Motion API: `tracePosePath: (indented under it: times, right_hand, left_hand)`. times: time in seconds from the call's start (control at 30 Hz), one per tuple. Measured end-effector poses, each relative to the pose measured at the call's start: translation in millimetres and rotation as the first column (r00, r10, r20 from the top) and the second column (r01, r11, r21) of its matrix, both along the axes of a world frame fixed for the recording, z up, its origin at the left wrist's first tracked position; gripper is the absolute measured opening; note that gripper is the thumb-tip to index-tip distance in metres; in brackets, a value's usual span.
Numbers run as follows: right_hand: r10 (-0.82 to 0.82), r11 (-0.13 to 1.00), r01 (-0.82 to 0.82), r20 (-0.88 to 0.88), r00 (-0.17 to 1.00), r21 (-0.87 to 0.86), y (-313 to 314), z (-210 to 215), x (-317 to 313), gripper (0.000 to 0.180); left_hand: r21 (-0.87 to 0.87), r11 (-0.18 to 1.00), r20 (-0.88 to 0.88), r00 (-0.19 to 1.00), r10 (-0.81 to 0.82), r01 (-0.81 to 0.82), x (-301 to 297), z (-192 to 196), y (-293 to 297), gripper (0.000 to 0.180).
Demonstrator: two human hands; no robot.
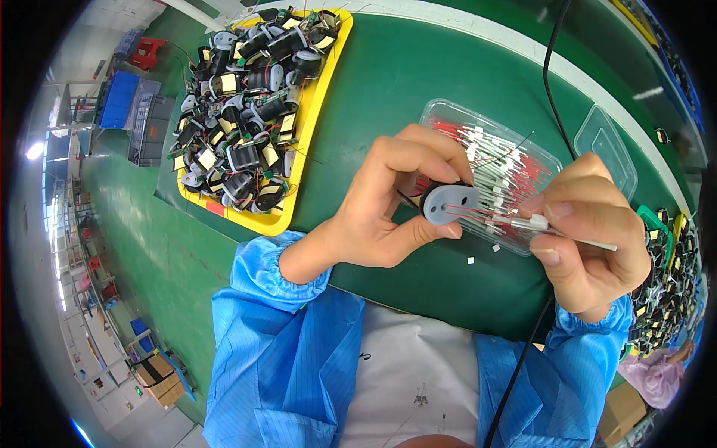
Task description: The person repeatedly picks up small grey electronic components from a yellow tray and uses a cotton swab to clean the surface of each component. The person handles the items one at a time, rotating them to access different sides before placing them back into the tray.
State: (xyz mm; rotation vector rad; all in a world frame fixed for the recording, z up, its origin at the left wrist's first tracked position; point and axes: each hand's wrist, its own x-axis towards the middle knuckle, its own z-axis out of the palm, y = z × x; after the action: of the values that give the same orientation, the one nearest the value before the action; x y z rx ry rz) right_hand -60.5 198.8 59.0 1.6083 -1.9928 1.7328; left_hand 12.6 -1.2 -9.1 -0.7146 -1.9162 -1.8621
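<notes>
My left hand (381, 198) pinches a small black cylindrical part with a round grey end cap (450, 203), thumb below and fingers above. The cap has several holes and faces right. In my right hand (590, 239), a white-tipped wire lead (536, 222) is pinched between thumb and fingers. Its thin red wires reach left to the cap's holes; whether they enter cannot be made out. A white sleeve or stick end juts out to the right of those fingers. Behind both hands, a clear plastic box (549, 160) holds many red and white wire leads, partly hidden by my hands.
A yellow tray (302, 149) heaped with similar black parts stands at the left on the green table (388, 67). Behind my right hand lies a clear lid (609, 145). A black cable (553, 82) crosses the table. More parts (657, 291) are piled at far right.
</notes>
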Motion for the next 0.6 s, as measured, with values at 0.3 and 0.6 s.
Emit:
tracePosePath:
  times: [0.3, 0.6]
  right_hand:
    - [-0.016, 1.0, 0.016, -0.004, 1.0, -0.002, 0.6, 0.2, -0.2, 0.023]
    - [-0.052, 0.998, 0.052, -0.008, 0.999, -0.038, 3.9, 2.6, -2.7, 0.024]
  left_hand:
    - [0.077, 0.997, 0.05, 0.998, -0.033, 0.029, 0.5, -0.4, 1.6, 0.047]
    - [0.086, 0.996, 0.373, 0.928, -0.006, -0.028, 8.1, 14.2, -4.5, 0.074]
